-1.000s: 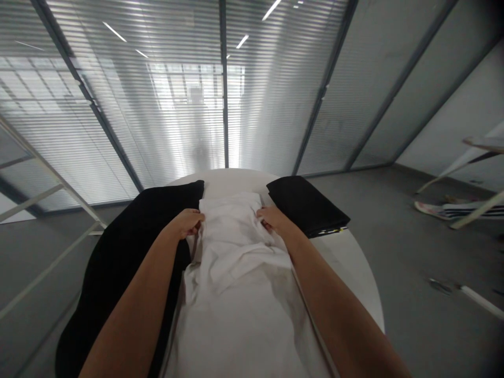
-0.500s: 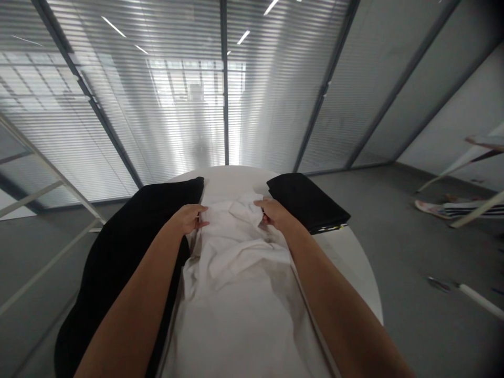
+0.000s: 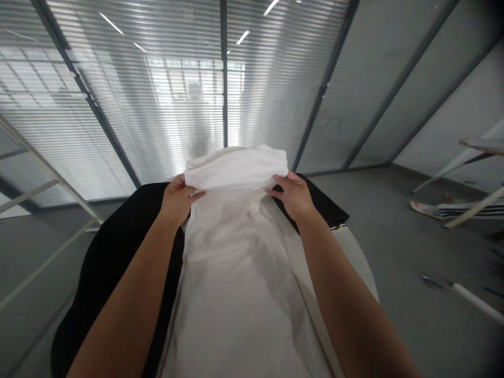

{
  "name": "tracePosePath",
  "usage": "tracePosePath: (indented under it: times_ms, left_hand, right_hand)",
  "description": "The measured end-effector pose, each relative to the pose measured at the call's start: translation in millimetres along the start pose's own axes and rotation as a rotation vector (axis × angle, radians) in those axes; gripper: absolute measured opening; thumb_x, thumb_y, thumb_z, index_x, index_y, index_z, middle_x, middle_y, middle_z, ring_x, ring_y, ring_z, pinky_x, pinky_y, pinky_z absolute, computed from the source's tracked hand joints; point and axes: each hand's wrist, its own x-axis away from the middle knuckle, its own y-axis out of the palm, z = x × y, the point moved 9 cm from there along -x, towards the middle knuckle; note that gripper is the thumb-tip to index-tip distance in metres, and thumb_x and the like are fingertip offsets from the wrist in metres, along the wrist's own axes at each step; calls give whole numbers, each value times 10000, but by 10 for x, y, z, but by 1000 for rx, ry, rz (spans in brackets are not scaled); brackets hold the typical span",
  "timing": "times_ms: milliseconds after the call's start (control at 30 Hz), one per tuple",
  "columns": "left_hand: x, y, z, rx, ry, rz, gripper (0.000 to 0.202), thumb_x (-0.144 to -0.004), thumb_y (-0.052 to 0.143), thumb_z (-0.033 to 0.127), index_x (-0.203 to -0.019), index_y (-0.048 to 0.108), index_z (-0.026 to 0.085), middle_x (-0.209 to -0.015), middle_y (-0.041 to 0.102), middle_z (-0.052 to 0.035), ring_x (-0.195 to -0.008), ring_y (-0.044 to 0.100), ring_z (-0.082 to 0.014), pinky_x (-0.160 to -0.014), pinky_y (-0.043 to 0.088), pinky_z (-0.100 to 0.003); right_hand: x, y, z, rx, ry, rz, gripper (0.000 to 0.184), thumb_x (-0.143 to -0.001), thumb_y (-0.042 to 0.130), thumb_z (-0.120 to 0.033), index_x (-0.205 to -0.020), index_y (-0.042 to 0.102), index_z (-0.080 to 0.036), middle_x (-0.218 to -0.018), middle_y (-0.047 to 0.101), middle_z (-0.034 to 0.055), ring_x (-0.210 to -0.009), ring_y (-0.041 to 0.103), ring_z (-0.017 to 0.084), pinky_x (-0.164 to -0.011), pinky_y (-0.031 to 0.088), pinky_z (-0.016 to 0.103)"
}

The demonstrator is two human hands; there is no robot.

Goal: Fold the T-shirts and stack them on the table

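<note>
A white cloth garment (image 3: 236,273) stretches from the near edge of the view to the far side of the table, its exact kind unclear. Its far end is raised and doubled over in a flap between my two hands. My left hand (image 3: 178,199) pinches the left side of that flap, thumb on top and some fingers hidden behind the fabric. On the right side my right hand (image 3: 292,195) grips it in the same way. Soft wrinkles run across the middle of the garment.
Black fabric (image 3: 114,241) drapes over the left of the round white table (image 3: 360,257). A folded black cloth (image 3: 325,202) lies at the right. A white metal frame (image 3: 51,173) stands left; shoes (image 3: 427,209) and a white pole (image 3: 476,302) are to the right. Blinds-covered glass rises behind.
Both hands have lifted the garment's far end off the table and spread wider apart. The bunched fabric there is now drawn out into a raised, smoother flap.
</note>
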Motion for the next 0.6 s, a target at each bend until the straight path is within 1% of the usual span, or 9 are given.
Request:
tracePosePath:
  times_ms: [100, 200, 300, 367, 433, 533, 600]
  left_hand:
    - [4, -45, 118, -89, 161, 36, 255, -565, 781, 203, -775, 637, 185, -786, 654, 15, -824, 634, -161, -793, 541, -314]
    - [-12, -120, 71, -202, 214, 56, 188, -595, 766, 232, -755, 683, 178, -785, 669, -5, -816, 638, -175, -780, 520, -297]
    - [-30, -196, -29, -283, 217, 68, 79, -622, 726, 219, -658, 668, 179, -798, 676, -19, -887, 646, -202, -834, 506, -310]
    - [-29, -256, -89, -259, 215, 89, 102, -603, 715, 199, -595, 615, 186, -778, 665, -14, -911, 648, -207, -862, 503, -316]
    - [-23, -336, -167, -238, 193, 126, 142, -569, 708, 173, -571, 567, 191, -776, 661, -15, -923, 648, -207, -859, 506, -309]
    - [-28, -504, -358, -321, 98, 193, 152, -537, 686, 143, -550, 541, 188, -857, 686, -37, -928, 645, -200, -789, 510, -268]
    - [-52, -608, -508, -363, 34, 195, 118, -534, 669, 144, -546, 559, 183, -877, 694, -39, -866, 649, -178, -704, 499, -234]
  right_hand:
    - [18, 86, 6, -83, -50, -4, 197, -715, 652, -286, -899, 636, -217, -945, 660, -7, -901, 613, 149, -738, 543, 277]
    - [17, 132, 140, 22, -38, 24, 182, -736, 623, -338, -850, 616, -196, -843, 661, 10, -842, 627, 172, -697, 515, 268]
    - [2, 146, 355, 176, 19, 38, 215, -783, 564, -372, -886, 616, -191, -818, 666, 35, -816, 636, 196, -662, 496, 268]
    - [-10, 133, 520, 215, 55, 46, 229, -818, 507, -340, -955, 621, -195, -870, 677, 61, -843, 639, 205, -654, 492, 267]
    - [-13, 103, 725, 192, 114, 62, 258, -833, 462, -291, -1025, 611, -205, -962, 680, 80, -893, 638, 203, -654, 497, 262]
    - [13, 46, 1062, 152, 233, 96, 308, -833, 423, -267, -1101, 566, -216, -1096, 655, 80, -944, 633, 188, -667, 516, 255]
    - [39, 15, 1242, 182, 301, 103, 324, -821, 418, -264, -1113, 544, -205, -1078, 655, 81, -896, 642, 186, -653, 528, 266]
